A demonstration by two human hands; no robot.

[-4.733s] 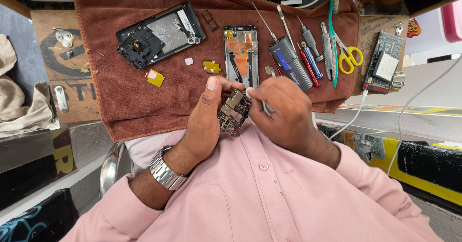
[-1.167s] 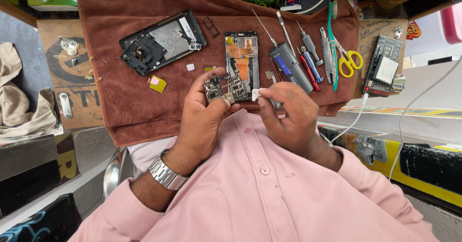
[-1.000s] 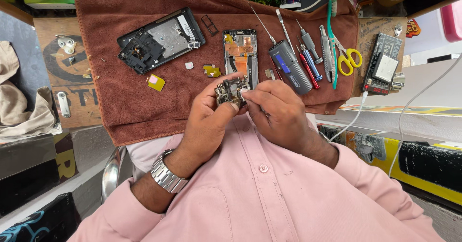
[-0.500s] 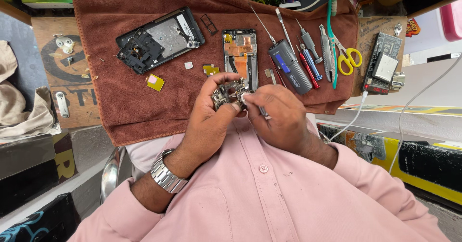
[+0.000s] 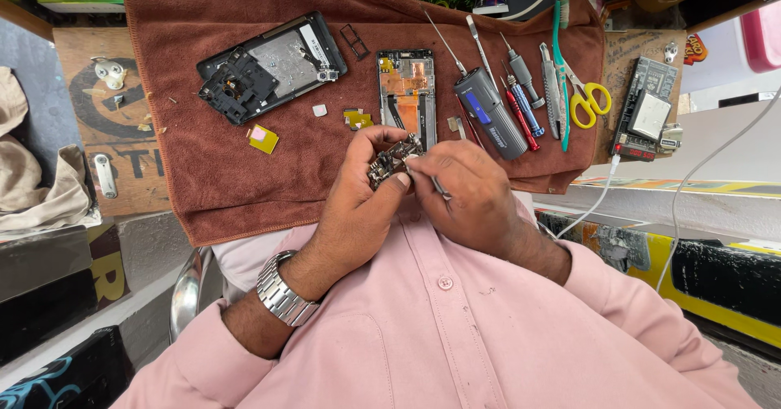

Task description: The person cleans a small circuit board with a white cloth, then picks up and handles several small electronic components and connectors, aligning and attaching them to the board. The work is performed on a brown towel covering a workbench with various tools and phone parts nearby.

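Now my left hand [image 5: 358, 193] clamped on the small circuit board [image 5: 390, 158], right hand [image 5: 472, 193] pinching tweezers [image 5: 437, 184] against it.

Phone frame [image 5: 407, 91] on towel [image 5: 211, 181] between back housing [image 5: 272, 63] leftward and scissors [image 5: 587, 100] rightward.

A small phone circuit board [image 5: 393, 159], dark and crowded with tiny metal components and connectors, is being held above the near edge of the brown towel, tilted with its populated face turned up toward the camera. It is sitting pinched between the thumb and fingertips of the left hand [image 5: 358, 193]. A thin metal tool [image 5: 438, 184], mostly hidden inside the right hand [image 5: 468, 193], is pointing its tip at the board's right end.
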